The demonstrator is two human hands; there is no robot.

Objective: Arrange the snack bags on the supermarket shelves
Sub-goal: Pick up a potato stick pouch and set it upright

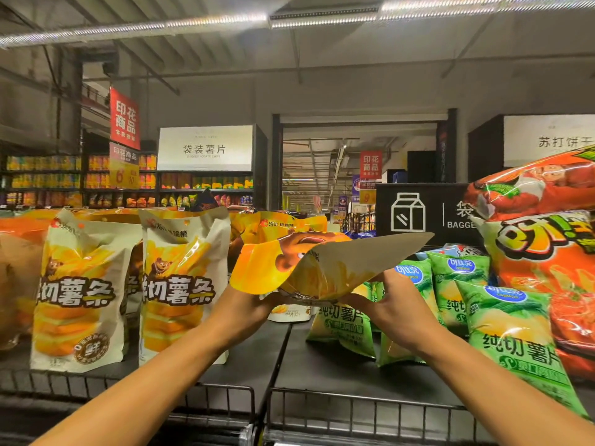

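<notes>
Head view, top shelf of a supermarket aisle, dark deck with a wire rail along the near edge.

Both hands are raised over the middle of the shelf, sharing 1 yellow snack bag. The bag is tilted and twisted, its plain grey back flap pointing up and to the right, and it is held above the deck, not resting on it. Left hand: fingers curled under the bag's lower left edge, holding it. Right hand: fingers and thumb pinching the bag's lower right part.

Left of the hands, 2 white-and-yellow fry bags stand upright side by side near the rail, with more of the same kind behind them. Behind the held bag, further yellow bags lean at the far side of the shelf.

Right of the hands, several green chip bags lie slanted and overlapping on the deck. Large orange snack bags are stacked at the far right, touching the green ones.

Far background: black sign with a carton icon, and more stocked shelving under a white sign.
</notes>
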